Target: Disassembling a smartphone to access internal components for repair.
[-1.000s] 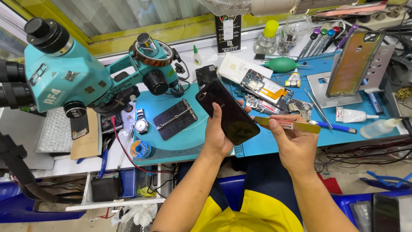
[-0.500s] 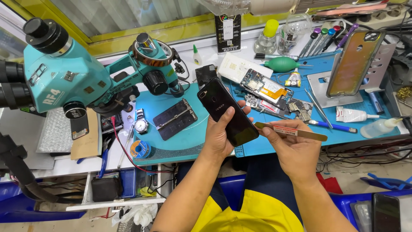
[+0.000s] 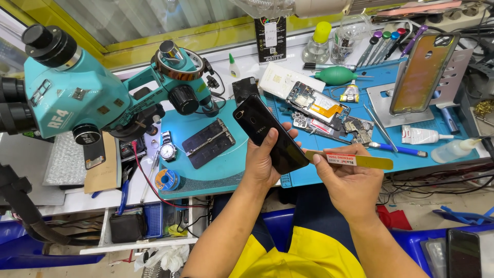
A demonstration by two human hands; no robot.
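A: Which step is judged to be in hand?

B: The prying open of a black smartphone point(image 3: 270, 135). It is held glossy back up in the left hand point(image 3: 263, 163), above the front edge of the bench point(image 3: 216, 177), over the teal work mat point(image 3: 180, 121). The left grip is closed around its lower end, fingers wrapped over the right side.

A: And the other hand?

B: A thin yellow opening tool point(image 3: 350, 160) is pinched between thumb and fingers of the right hand point(image 3: 347, 185), so that grip is closed on the tool. The tool's left tip is seen touching, or just beside, the phone's lower right edge; whether it is already in the seam cannot be told.

A: How is the phone pointed?

B: Its long axis runs diagonally, the top end toward the bench's far left, near the teal microscope point(image 3: 92, 98), the bottom end toward the person. The tool lies nearly level, left to right.

A: What is called for next?

B: Probably a shallow entry of the tip into the seam, with the phone kept firmly braced.
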